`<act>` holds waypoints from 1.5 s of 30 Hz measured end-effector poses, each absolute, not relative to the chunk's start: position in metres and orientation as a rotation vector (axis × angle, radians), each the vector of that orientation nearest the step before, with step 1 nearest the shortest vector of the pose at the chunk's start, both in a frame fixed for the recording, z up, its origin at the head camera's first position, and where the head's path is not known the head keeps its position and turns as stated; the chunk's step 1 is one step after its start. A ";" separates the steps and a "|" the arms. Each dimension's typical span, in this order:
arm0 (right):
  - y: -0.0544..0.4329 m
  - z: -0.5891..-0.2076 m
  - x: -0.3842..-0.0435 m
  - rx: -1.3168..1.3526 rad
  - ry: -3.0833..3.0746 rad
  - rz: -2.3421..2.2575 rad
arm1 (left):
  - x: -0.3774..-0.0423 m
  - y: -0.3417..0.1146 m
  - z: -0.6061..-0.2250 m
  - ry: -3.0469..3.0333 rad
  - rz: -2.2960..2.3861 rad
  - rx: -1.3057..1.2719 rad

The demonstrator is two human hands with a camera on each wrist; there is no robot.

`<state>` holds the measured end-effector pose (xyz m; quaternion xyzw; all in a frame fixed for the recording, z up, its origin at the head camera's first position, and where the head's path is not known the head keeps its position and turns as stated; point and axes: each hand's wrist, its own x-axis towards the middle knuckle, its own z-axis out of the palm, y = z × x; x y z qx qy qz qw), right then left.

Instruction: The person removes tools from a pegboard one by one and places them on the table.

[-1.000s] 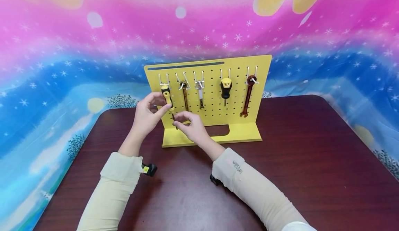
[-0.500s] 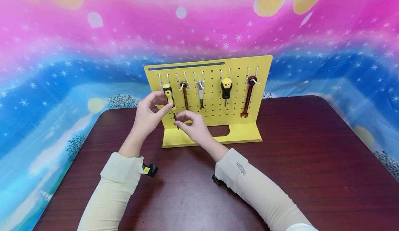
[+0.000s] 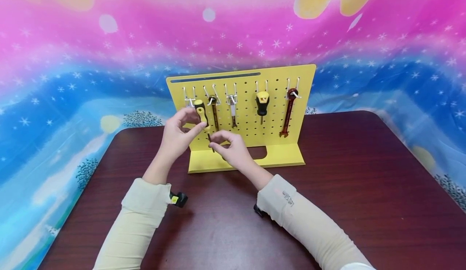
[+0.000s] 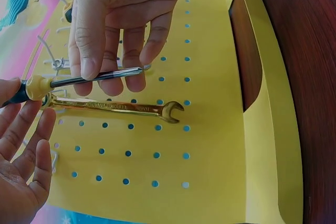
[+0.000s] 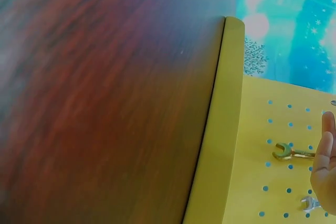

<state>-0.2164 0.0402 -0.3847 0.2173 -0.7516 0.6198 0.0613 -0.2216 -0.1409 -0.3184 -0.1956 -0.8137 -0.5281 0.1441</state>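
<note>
Head view — screwdriver (image 3: pixel 201 114) and both hands (image 3: pixel 177 135) (image 3: pixel 234 150) slightly farther right than before.

A dark reddish-brown table (image 3: pixel 225 217) with visible wood grain and rounded far corners. Standing on it is a yellow pegboard (image 3: pixel 243 116), upright on a flat base (image 3: pixel 284 154) that rests on the tabletop. White hooks (image 3: pixel 190 99) on the board carry, left to right, a gold wrench (image 3: pixel 215 114), a silver wrench (image 3: pixel 233 110), a stubby yellow-and-black screwdriver (image 3: pixel 262 105) and a dark red wrench (image 3: pixel 289 114).

two hands (image 3: pixel 178 134) (image 3: pixel 234 150), two screwdrivers (image 3: pixel 201 114) (image 3: pixel 262 104), three wrenches (image 3: pixel 215 114) (image 3: pixel 233 110) (image 3: pixel 289 114), one pegboard (image 3: pixel 251 100)
</note>
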 end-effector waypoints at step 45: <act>0.107 -0.385 -0.193 0.633 -2.355 1.735 | -0.224 -0.092 -0.328 -2.332 -1.633 -0.710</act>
